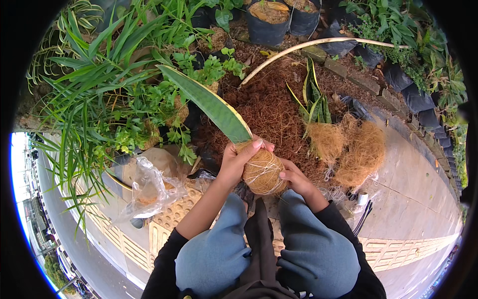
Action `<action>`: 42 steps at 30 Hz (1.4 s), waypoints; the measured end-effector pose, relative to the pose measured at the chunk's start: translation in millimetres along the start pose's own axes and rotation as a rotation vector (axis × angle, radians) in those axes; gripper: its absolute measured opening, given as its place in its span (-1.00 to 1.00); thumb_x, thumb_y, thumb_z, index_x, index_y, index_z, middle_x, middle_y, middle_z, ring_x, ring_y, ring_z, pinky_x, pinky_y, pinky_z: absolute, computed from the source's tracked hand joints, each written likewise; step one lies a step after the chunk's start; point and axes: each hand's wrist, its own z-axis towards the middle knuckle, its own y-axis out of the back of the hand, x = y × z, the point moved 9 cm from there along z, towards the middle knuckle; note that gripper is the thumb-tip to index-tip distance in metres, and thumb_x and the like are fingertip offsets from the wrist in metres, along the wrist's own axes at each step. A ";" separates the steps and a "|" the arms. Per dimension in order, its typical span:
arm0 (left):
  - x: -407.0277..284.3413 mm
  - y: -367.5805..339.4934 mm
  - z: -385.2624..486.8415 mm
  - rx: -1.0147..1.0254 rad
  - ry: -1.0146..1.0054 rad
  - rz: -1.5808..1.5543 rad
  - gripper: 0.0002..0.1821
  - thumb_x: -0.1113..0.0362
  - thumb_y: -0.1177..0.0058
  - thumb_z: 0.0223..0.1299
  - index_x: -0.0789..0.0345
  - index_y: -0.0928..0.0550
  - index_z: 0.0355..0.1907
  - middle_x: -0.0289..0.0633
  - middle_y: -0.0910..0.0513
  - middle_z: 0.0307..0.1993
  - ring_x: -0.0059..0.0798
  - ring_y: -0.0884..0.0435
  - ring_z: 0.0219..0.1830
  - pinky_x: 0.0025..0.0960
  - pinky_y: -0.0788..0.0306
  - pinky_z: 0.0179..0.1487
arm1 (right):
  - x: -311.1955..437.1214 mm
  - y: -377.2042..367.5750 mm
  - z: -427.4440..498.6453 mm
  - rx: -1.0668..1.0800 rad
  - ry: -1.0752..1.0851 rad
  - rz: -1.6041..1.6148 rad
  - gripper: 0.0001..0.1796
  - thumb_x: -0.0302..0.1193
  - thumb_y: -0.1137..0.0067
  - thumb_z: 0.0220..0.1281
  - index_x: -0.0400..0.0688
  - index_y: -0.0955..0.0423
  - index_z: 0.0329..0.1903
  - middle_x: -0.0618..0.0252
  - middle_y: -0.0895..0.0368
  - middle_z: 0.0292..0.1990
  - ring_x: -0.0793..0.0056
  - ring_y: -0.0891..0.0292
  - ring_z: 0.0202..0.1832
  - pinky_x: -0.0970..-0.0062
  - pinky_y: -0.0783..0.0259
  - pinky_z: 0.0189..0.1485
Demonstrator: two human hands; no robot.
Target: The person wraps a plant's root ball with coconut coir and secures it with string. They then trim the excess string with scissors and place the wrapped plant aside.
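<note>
Between my hands is a ball of brown coconut fibre (263,172) wound with white string. A snake plant leaf (213,106), green with a yellow edge, rises from its top towards the upper left. My left hand (242,159) grips the ball's top at the leaf's base, thumb across it. My right hand (297,178) presses its fingers against the ball's right side. Behind the ball lies a heap of reddish-brown fibre (269,112). Right of it, another snake plant (315,99) stands with its base in a fibre ball (325,141), beside a loose fibre clump (362,155).
A clear plastic bag (155,190) lies at left on the paving. White string (334,194), a white spool (362,198) and a dark-handled tool (363,218) lie at right. A pale curved stick (298,48) crosses the bed, near black plant bags (267,28) and a brick edging (362,80).
</note>
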 end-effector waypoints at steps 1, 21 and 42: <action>-1.1 -5.3 0.5 0.042 -0.017 -0.004 -0.81 0.28 -0.04 0.35 0.39 -0.55 -0.21 -0.06 -0.66 -0.24 -0.38 -0.64 -0.10 -0.28 -0.53 0.03 | -7.6 -0.7 -0.2 0.004 -0.020 0.109 -0.28 -0.09 -0.14 0.18 -0.34 -0.31 0.26 0.12 -0.49 0.13 0.33 -0.45 0.13 0.32 -0.33 0.23; -14.4 19.1 0.7 -0.418 -0.073 0.033 -0.64 0.11 0.04 0.42 0.43 -0.59 -0.24 -0.08 -0.66 -0.27 -0.45 -0.65 -0.22 -0.37 -0.54 -0.07 | 55.2 -26.5 1.9 -0.270 0.391 -0.374 -0.24 0.05 -0.05 0.35 -0.29 -0.13 0.31 0.03 -0.44 0.15 0.28 -0.37 0.21 0.33 -0.24 0.30; -24.6 31.1 1.0 -0.553 -0.155 -0.193 -0.79 0.27 -0.10 0.29 0.40 -0.57 -0.38 -0.10 -0.65 -0.37 -0.43 -0.64 -0.28 -0.35 -0.54 -0.13 | 83.2 -31.0 0.0 -0.338 0.564 -0.517 0.06 0.10 -0.32 0.07 -0.27 0.04 0.39 -0.09 -0.55 0.02 0.04 -0.60 0.02 0.31 -0.47 0.06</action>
